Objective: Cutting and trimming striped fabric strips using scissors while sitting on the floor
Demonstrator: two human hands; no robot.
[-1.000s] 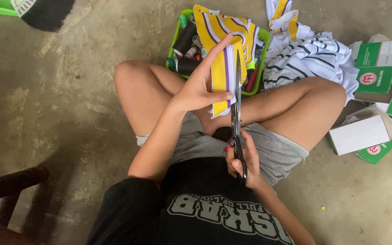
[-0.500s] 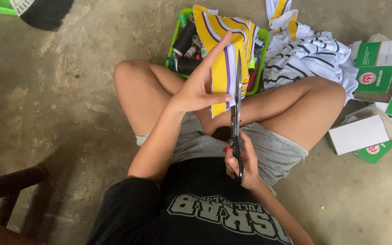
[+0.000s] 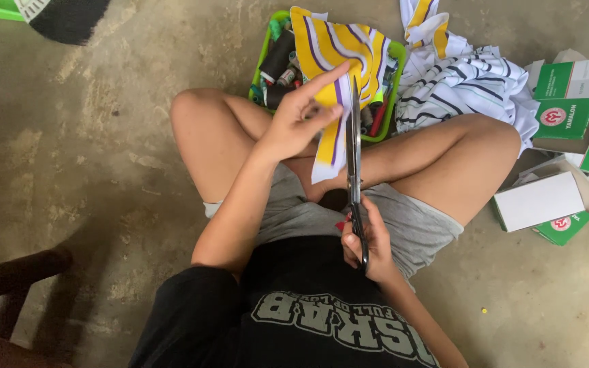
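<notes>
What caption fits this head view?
Seated cross-legged, left hand holds striped cloth while right hand works scissors.

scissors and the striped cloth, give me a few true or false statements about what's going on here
1. The right hand holds the scissors. True.
2. The left hand holds the yellow striped cloth. True.
3. The scissors lie on the floor. False: they are raised, blades at the cloth's edge.
4. The green tray sits on the person's lap. False: it stands on the floor beyond the crossed legs.
5. Green and white boxes lie to the person's right. True.
</notes>
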